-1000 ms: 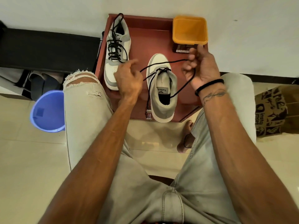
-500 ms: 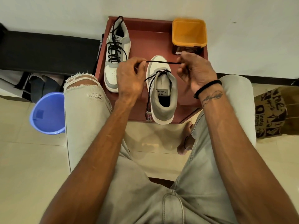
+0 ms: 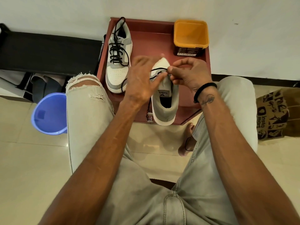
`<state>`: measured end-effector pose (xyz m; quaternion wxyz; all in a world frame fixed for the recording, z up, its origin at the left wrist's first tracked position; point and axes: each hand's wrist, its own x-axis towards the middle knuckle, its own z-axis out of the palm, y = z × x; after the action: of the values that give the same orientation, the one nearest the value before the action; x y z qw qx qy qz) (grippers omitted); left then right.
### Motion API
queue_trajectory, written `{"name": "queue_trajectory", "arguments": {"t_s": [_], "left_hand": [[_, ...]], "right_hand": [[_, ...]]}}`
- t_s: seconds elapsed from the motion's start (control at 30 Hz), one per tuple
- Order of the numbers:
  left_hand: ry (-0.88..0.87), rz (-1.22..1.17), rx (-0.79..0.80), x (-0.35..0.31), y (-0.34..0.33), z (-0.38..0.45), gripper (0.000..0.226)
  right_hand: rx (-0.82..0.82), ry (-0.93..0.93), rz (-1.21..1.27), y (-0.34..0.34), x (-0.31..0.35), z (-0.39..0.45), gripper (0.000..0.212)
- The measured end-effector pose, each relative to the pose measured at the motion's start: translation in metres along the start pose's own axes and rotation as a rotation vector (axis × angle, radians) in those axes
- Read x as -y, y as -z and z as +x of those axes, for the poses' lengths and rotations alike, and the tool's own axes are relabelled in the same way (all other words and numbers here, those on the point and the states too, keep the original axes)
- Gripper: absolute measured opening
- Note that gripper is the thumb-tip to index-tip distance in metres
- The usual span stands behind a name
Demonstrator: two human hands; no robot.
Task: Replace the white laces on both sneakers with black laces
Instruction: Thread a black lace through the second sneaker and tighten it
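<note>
Pale tiles are seen under a red stool (image 3: 146,34) set against a white wall, flanked by a blue bucket (image 3: 48,113) and a brown bag (image 3: 272,114). Two sneakers are placed on the stool: the far sneaker (image 3: 118,73) is fully threaded with a black lace, and the near sneaker (image 3: 165,104) lies with its heel toward the person. A black lace (image 3: 158,69) at the near sneaker's eyelets is pinched by the right hand (image 3: 190,73). The left hand (image 3: 142,80) is blurred over the same sneaker, fingers spread; whether anything is gripped cannot be told. An orange tub (image 3: 190,33) is set at the stool's far corner.
</note>
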<state>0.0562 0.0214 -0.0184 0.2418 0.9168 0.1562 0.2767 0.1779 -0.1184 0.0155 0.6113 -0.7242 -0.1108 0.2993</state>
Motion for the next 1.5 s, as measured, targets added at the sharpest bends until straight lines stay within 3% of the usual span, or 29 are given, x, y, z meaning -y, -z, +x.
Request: {"name": "queue_trajectory", "arguments": {"t_s": [0.2, 0.33, 0.6, 1.03, 1.17, 1.33, 1.5], "left_hand": [[0.017, -0.009, 0.044, 0.001, -0.013, -0.002, 0.026], [0.116, -0.088, 0.008, 0.016, -0.017, 0.002, 0.026], [0.053, -0.093, -0.016, -0.001, -0.015, -0.003, 0.034], [0.075, -0.040, -0.020, -0.005, -0.025, 0.002, 0.022], [0.136, -0.018, -0.047, -0.004, -0.030, 0.001, 0.018], [0.152, 0.177, 0.089, -0.008, -0.035, 0.008, 0.022], [0.184, 0.219, 0.160, -0.006, -0.050, 0.004, 0.028]], "right_hand": [[-0.017, 0.087, -0.158, 0.004, -0.004, 0.002, 0.035], [-0.026, 0.101, -0.107, 0.011, -0.004, 0.006, 0.016], [0.125, 0.180, -0.264, 0.004, -0.004, 0.003, 0.015], [0.077, 0.279, -0.436, 0.001, -0.011, 0.005, 0.024], [-0.072, 0.336, -0.449, 0.004, -0.010, 0.008, 0.027], [-0.099, 0.222, -0.660, 0.008, -0.019, 0.011, 0.035], [-0.058, 0.109, -0.649, 0.007, -0.028, 0.016, 0.018]]}}
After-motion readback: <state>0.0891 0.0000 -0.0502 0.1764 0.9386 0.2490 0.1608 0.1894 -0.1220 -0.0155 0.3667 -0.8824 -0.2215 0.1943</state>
